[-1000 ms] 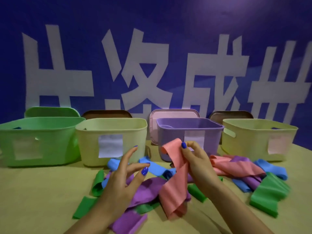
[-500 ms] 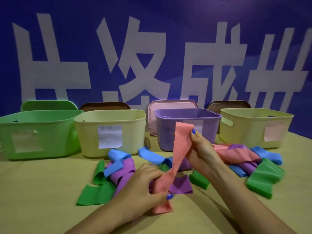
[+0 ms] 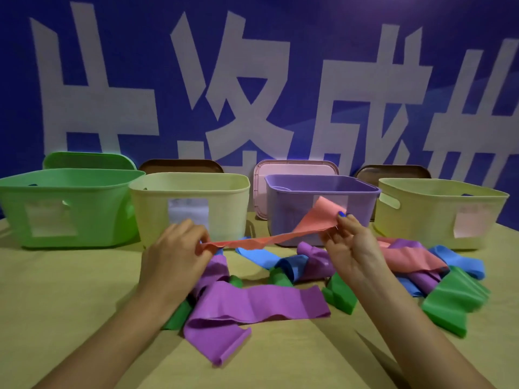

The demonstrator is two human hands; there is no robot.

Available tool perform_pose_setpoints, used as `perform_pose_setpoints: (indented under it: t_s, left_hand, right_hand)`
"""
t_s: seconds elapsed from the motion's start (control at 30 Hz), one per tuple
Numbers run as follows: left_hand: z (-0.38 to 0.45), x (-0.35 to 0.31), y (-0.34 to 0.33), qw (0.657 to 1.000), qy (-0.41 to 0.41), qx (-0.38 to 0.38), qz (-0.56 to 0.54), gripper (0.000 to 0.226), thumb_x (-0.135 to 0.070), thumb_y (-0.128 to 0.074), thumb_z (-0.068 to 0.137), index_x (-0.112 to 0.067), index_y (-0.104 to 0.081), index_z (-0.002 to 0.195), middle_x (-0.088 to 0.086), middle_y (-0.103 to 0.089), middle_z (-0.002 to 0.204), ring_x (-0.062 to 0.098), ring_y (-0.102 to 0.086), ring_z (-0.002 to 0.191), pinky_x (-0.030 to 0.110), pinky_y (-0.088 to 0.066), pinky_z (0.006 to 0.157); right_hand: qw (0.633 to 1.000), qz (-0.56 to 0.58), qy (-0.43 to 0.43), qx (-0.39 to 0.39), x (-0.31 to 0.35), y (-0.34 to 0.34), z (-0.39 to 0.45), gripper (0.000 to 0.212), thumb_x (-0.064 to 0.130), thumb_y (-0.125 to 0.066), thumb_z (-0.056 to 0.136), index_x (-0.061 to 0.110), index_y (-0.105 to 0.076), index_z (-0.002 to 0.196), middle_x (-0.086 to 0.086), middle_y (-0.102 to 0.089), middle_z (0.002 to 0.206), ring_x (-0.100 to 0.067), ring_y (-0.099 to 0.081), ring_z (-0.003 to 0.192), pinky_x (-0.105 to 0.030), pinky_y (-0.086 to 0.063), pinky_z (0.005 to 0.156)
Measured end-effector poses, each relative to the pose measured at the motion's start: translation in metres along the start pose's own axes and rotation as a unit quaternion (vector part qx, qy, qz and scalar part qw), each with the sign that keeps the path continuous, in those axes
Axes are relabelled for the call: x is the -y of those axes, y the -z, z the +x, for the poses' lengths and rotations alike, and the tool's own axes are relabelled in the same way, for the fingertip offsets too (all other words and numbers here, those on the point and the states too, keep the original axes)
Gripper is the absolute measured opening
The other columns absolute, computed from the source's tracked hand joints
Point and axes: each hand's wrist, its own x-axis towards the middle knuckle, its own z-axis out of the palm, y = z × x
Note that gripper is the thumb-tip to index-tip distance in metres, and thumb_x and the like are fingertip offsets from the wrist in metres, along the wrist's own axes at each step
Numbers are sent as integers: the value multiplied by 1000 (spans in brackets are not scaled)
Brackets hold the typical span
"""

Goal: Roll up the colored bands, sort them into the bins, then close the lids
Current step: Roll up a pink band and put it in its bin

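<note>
The pink band (image 3: pixel 269 238) spans mid-frame above the worktop (image 3: pixel 70 290), its long axis running left to right. The left hand (image 3: pixel 175 255) pinches one end; the right hand (image 3: pixel 351 245) pinches the raised other end. Rolling can begin from either end.

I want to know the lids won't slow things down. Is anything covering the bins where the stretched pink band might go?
Nothing visible does. The pink band hangs between the left hand and right hand; all four bins stand open, with the pink lid propped behind.
</note>
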Motion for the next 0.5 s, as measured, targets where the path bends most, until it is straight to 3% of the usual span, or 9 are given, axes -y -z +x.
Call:
perform_pose_setpoints:
  t_s: [0.07,0.17,0.23,0.3,0.37,0.43,0.5]
  left_hand:
    - [2,10,2,996,73,18,-45,15,-10,-73,71,-18,-60,71,1,-58,78,29,-57,72,34,-43,57]
    - [6,24,2,980,117,-5,-160,24,4,-70,71,-18,-63,68,3,-59,74,28,-58,68,36,-50,60]
    - [9,29,0,963,136,-27,-231,26,9,-67,74,-17,-67,74,3,-62,78,25,-63,72,29,-55,66]
    - [8,28,-3,951,145,-36,-271,36,14,-64,73,-19,-67,86,3,-65,88,24,-65,84,17,-50,74]
    - [7,24,-7,929,157,-25,-334,47,19,-59,74,-21,-65,99,5,-64,102,23,-64,96,25,-50,87]
    - [5,18,-10,911,175,-17,-373,49,20,-55,77,-18,-63,106,4,-64,104,22,-62,98,23,-50,85]
    - [4,11,-10,860,226,-12,-457,42,18,-46,82,-11,-65,106,4,-66,96,21,-58,90,20,-48,74]
  right_hand:
    - [1000,8,-10,16,2,-3,-5,28,-9,-45,87,16,-44,76,-8,-62,76,-16,-64,72,-29,-57,69]
    - [998,18,-23,57,6,-6,-12,34,-13,-47,74,15,-51,93,-11,-61,90,-19,-63,82,-35,-59,72]
    - [996,5,-41,84,8,-9,-17,42,-10,-51,66,13,-57,101,-10,-64,93,-19,-66,83,-33,-60,70]
    - [991,-21,-52,122,8,-12,-23,39,-7,-51,65,10,-61,99,-9,-67,90,-18,-66,84,-32,-59,76]
    - [986,-40,-58,151,7,-17,-31,24,-7,-49,70,7,-58,86,-8,-67,71,-15,-67,66,-27,-59,60]
    - [981,-54,-80,170,6,-19,-35,19,-10,-44,78,5,-55,77,-7,-63,58,-12,-62,48,-20,-51,45]
    - [969,-68,-110,212,5,-21,-42,22,-10,-58,68,3,-62,86,-12,-65,72,-15,-63,53,-21,-50,45]
